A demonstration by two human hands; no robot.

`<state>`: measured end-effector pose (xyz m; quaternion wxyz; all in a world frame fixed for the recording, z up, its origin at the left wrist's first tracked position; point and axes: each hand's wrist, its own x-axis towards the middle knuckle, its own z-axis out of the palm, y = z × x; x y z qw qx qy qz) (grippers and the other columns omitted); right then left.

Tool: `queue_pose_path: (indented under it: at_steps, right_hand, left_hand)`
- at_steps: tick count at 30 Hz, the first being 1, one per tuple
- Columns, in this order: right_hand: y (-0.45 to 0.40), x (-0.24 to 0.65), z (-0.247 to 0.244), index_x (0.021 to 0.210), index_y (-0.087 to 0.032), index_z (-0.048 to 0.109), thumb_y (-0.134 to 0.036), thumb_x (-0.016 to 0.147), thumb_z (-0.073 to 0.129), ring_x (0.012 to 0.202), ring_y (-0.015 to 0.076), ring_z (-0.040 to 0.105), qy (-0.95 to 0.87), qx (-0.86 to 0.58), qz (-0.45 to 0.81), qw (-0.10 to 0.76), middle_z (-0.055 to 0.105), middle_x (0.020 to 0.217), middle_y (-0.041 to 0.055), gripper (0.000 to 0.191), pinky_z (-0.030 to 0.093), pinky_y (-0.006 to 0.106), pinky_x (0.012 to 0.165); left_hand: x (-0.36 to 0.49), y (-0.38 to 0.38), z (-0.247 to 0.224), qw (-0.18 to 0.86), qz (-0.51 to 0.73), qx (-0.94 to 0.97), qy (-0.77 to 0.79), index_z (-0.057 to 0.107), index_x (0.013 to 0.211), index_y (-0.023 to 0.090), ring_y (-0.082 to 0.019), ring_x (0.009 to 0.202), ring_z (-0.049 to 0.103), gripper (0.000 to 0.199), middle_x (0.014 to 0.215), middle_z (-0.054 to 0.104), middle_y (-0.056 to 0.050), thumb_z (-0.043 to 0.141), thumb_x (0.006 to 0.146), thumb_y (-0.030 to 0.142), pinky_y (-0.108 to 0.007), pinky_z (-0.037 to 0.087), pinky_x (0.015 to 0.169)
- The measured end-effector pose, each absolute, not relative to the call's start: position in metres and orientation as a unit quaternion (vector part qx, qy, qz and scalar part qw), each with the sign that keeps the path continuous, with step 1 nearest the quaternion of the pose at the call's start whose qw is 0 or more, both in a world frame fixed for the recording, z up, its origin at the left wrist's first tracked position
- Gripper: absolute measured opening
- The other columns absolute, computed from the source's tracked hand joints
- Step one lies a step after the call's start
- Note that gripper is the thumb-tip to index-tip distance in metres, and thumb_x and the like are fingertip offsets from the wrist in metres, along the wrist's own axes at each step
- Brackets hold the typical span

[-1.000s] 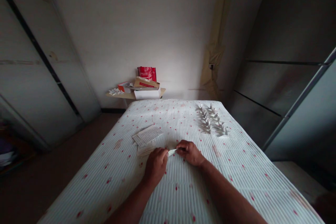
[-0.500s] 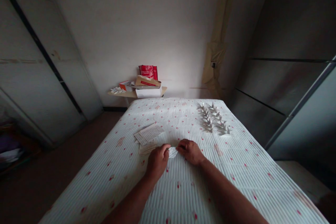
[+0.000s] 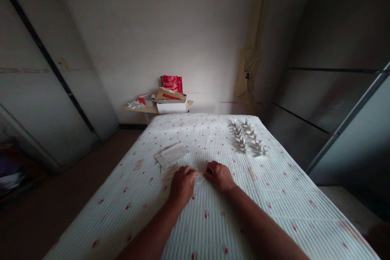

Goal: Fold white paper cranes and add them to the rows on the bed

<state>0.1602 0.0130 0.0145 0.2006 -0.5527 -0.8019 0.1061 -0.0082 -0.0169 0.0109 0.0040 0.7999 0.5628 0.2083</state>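
Between my two hands is a small folded piece of printed paper (image 3: 199,177), partly covered by the fingers. My left hand (image 3: 183,184) pinches its left side, thumb toward the middle. On the other side my right hand (image 3: 218,176) grips the right edge with curled fingers. Just beyond my left hand lies a stack of printed paper sheets (image 3: 172,155), with more paper under it, partly hidden by the hand. Farther off to the right, several folded paper cranes (image 3: 243,136) stand in two rows on the bed.
The quilted bedspread (image 3: 210,219), white with red specks, spreads under everything. Past its far edge a small table (image 3: 146,109) bears a white box (image 3: 172,107), a red bag (image 3: 171,83) and white folded paper pieces (image 3: 135,105). Cabinets flank both sides.
My left thumb and fingers have shifted slightly over the folded paper, and less of it shows between the hands. Both hands stay in nearly the same place.
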Motion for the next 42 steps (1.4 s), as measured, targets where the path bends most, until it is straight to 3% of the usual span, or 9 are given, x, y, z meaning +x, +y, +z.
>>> queue_pose_path:
  at_steps: [7,13,18,21,25,27,29,34,42]
  right_hand:
    - [0.016,0.165,0.009,0.081,-0.021,0.064,-0.015,0.074,0.056,0.073,0.0120,0.056,-0.779,-0.551,0.142,0.262,0.060,0.087,0.0022,0.012,0.036,0.020,0.063]
    - [0.014,0.158,0.013,0.078,-0.022,0.067,-0.019,0.076,0.058,0.091,0.0155,0.055,-0.785,-0.513,0.175,0.301,0.060,0.090,0.0038,0.009,0.040,0.022,0.076]
    - [0.016,0.149,0.012,0.075,-0.021,0.067,-0.014,0.075,0.056,0.089,0.0157,0.056,-0.764,-0.574,0.149,0.254,0.061,0.089,0.0048,0.013,0.040,0.022,0.075]
    - [0.021,0.151,0.012,0.069,-0.018,0.065,-0.013,0.074,0.054,0.080,0.0147,0.057,-0.725,-0.605,0.166,0.283,0.061,0.084,0.0052,0.013,0.040,0.023,0.072]
    - [0.029,0.171,0.017,0.078,-0.016,0.062,-0.034,0.076,0.056,0.066,0.0149,0.056,-0.583,-0.532,0.397,0.468,0.061,0.076,0.0049,0.019,0.042,0.024,0.058]
    - [0.031,0.186,0.022,0.101,-0.020,0.057,-0.051,0.086,0.032,0.060,0.0138,0.056,-0.566,-0.497,0.435,0.494,0.063,0.084,0.0052,0.043,0.042,0.024,0.051]
    - [0.031,0.197,0.025,0.109,-0.019,0.053,-0.057,0.087,0.022,0.062,0.0152,0.058,-0.556,-0.419,0.492,0.522,0.063,0.088,0.0072,0.053,0.043,0.025,0.049]
    - [0.029,0.195,0.018,0.076,-0.017,0.064,-0.034,0.081,0.050,0.074,0.0172,0.059,-0.723,-0.455,0.234,0.464,0.062,0.079,0.0065,0.022,0.045,0.027,0.067]
    - [0.020,0.170,0.009,0.083,-0.020,0.067,-0.004,0.074,0.052,0.089,0.0158,0.057,-0.853,-0.331,0.171,0.365,0.066,0.087,0.0038,0.023,0.044,0.027,0.081]
  left_hand:
    - [-0.010,-0.017,0.010,0.025,0.220,0.826,0.518,0.068,0.085,0.025,-0.018,0.085,0.051,0.034,0.080,0.059,-0.004,0.047,0.073,0.002,-0.032,0.039,0.077]
    - [-0.007,-0.024,0.015,-0.001,0.222,0.827,0.516,0.068,0.081,0.024,-0.020,0.087,0.051,0.019,0.082,0.059,-0.004,0.051,0.077,0.016,-0.035,0.036,0.078]
    - [-0.005,-0.024,0.017,-0.002,0.215,0.830,0.514,0.068,0.078,0.024,-0.019,0.085,0.051,0.017,0.080,0.059,-0.003,0.051,0.080,0.022,-0.035,0.034,0.076]
    - [-0.006,-0.023,0.015,0.000,0.215,0.829,0.516,0.068,0.076,0.024,-0.019,0.085,0.051,0.017,0.080,0.060,-0.003,0.052,0.080,0.022,-0.034,0.034,0.074]
    - [-0.009,-0.020,0.011,0.023,0.231,0.825,0.516,0.069,0.081,0.025,-0.018,0.085,0.052,0.017,0.081,0.062,-0.002,0.054,0.079,0.019,-0.033,0.034,0.075]
    - [-0.009,-0.018,0.009,0.037,0.239,0.820,0.518,0.070,0.083,0.025,-0.017,0.084,0.053,0.018,0.081,0.063,-0.002,0.053,0.078,0.018,-0.032,0.034,0.075]
    - [-0.010,-0.016,0.007,0.041,0.244,0.818,0.520,0.070,0.083,0.025,-0.017,0.084,0.053,0.019,0.081,0.064,-0.002,0.052,0.079,0.019,-0.032,0.034,0.075]
    - [-0.010,-0.016,0.006,0.028,0.248,0.816,0.522,0.068,0.080,0.022,-0.017,0.083,0.054,0.019,0.081,0.064,-0.002,0.049,0.082,0.020,-0.031,0.034,0.075]
    - [-0.009,-0.017,0.008,0.014,0.236,0.816,0.528,0.066,0.078,0.021,-0.017,0.082,0.054,0.019,0.078,0.063,-0.002,0.047,0.083,0.020,-0.030,0.034,0.074]
